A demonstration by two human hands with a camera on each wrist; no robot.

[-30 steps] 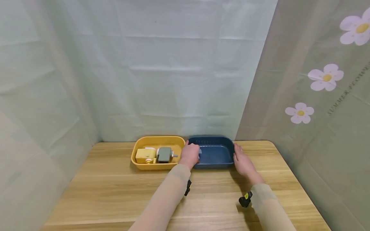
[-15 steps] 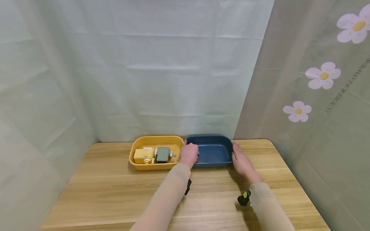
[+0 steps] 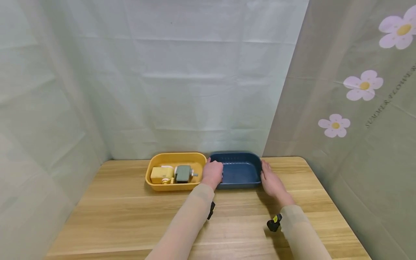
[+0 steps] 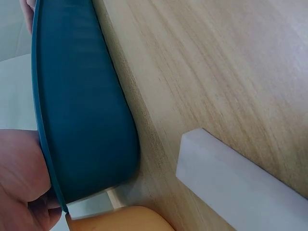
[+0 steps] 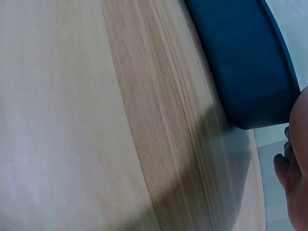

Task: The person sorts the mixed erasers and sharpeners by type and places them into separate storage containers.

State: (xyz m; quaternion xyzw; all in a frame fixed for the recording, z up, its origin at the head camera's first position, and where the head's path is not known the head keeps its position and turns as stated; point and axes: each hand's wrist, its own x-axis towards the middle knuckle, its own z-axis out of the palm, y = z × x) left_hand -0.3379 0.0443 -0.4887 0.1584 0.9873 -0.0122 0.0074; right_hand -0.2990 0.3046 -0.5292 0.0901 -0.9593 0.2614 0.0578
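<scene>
A dark blue tray (image 3: 242,185) stands at the back of the wooden table, its left end right beside a yellow tray (image 3: 178,187). My left hand (image 3: 212,174) grips the blue tray's left rim, close to where the trays meet. In the left wrist view its curled fingers (image 4: 21,168) reach over the rim near the corner. A small greyish edge shows beside that hand inside the tray; the rest of it is hidden. Against the outside of the right end lies my right hand (image 3: 273,182), its fingers stretched along the wall.
Inside the yellow tray are a yellow block-shaped thing (image 3: 161,175) and a grey-green boxy thing (image 3: 183,173) with a short peg. A pale curtain (image 3: 195,90) hangs right behind the table's back edge, with a flowered curtain (image 3: 360,151) at the right.
The head view has shifted slightly. Both hands stay at the ends of the blue tray, and slightly less shows of the small thing beside the left hand.
</scene>
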